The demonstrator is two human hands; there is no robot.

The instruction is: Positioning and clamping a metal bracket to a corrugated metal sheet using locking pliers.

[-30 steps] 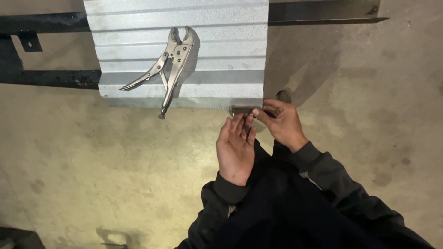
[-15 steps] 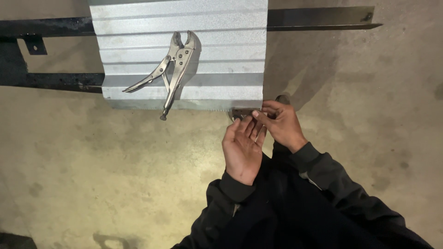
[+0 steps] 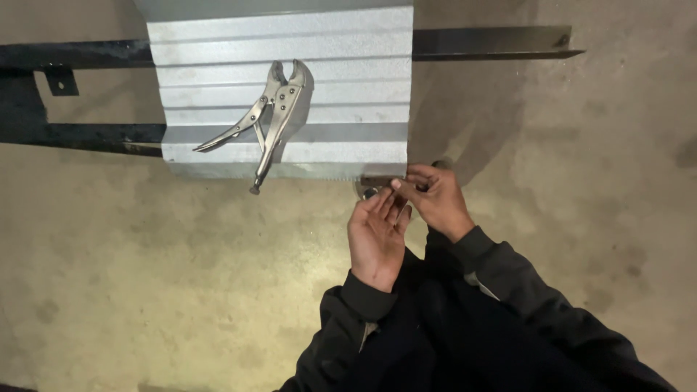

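A corrugated grey metal sheet (image 3: 334, 94) lies on a concrete floor, and silver locking pliers (image 3: 270, 120) rest on it with the handles spread. My right hand (image 3: 434, 199) pinches a small dark tool (image 3: 377, 183) clamped at the sheet's near right corner. My left hand (image 3: 377, 236) is just below that corner, fingers apart and tips touching the same tool. What exactly the small tool is stays unclear, since both hands partly cover it.
Two dark steel angle bars (image 3: 80, 134) run left to right under the sheet, one at the back (image 3: 494, 43) sticking out to the right. A small bracket (image 3: 61, 81) hangs off the left bar. My dark sleeves fill the lower middle.
The view has shifted slightly, so the sheet and pliers sit a little further right. Both hands stay at the sheet's near right corner, with only small finger movement.
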